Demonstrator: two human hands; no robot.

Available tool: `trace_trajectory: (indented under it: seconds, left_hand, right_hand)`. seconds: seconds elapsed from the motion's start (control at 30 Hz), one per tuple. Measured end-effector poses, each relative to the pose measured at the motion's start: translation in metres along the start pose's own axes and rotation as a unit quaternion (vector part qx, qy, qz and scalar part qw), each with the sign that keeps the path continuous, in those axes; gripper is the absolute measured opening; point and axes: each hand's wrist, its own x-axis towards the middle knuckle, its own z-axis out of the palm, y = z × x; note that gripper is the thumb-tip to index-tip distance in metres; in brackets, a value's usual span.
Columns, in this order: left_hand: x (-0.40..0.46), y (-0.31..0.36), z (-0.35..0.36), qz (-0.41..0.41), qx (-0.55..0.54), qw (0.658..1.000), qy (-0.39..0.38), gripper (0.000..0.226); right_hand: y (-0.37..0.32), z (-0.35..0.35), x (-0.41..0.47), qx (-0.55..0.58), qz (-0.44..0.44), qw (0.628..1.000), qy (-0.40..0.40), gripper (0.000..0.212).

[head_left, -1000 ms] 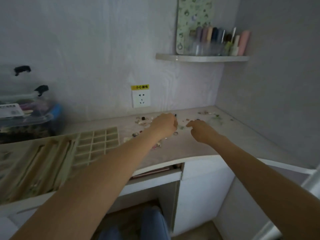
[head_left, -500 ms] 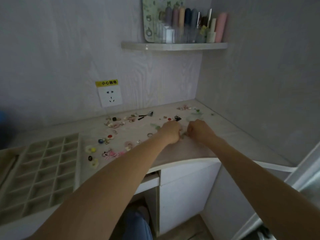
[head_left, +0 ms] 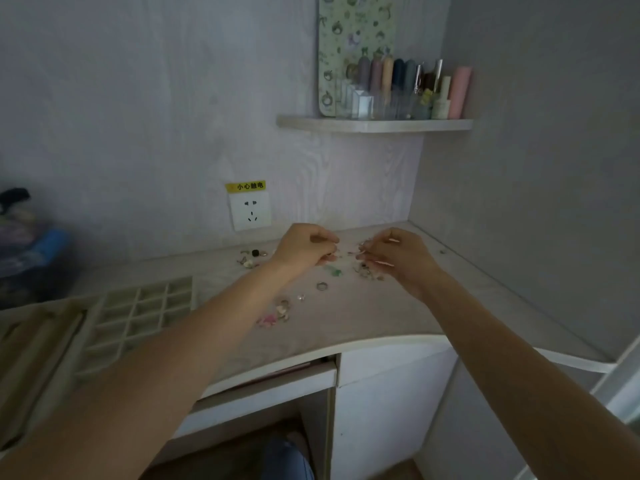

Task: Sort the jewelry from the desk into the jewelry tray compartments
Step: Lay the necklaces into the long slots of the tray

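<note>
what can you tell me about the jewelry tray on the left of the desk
The jewelry tray is pale beige, apparently velvet-lined, lying flat on the desk at its left end. Its right part is a grid of small square compartments; further left run long narrow slots, partly cut off by the frame edge. The compartments in view look empty, though dim light hides detail. The left forearm passes in front of its near corner; whether it touches is unclear. Neither hand touches it.

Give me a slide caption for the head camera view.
Both hands pick through scattered jewelry on the desk, compartment tray waiting left.
</note>
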Motion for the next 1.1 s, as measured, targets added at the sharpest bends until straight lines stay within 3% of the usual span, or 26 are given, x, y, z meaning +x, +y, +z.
trace_trajectory:
  seconds: [0.23,0.43,0.67,0.93,1.1]
  left_hand:
    - [-0.055,0.011,-0.085,0.027,0.095,0.995,0.01,0.006]
    - [-0.094,0.01,-0.152,-0.017,0.043,0.996,0.081,0.013]
    - [-0.138,0.006,-0.21,-0.023,-0.166,0.98,0.105,0.021]
    - [-0.177,0.0,-0.256,-0.012,-0.21,0.961,0.18,0.021]
    - [-0.191,-0.005,-0.274,-0.052,-0.196,0.958,0.201,0.02]
  right_hand:
    - [-0.022,0.071,-0.016,0.001,0.002,0.993,-0.118,0.008]
    - [-0.026,0.139,-0.031,-0.035,-0.006,0.984,-0.173,0.005]
    - [-0.031,0.213,-0.051,-0.098,-0.045,0.968,-0.226,0.009]
    - [-0.027,0.284,-0.073,-0.128,-0.068,0.944,-0.295,0.015]
    - [-0.029,0.316,-0.083,-0.099,-0.056,0.95,-0.291,0.023]
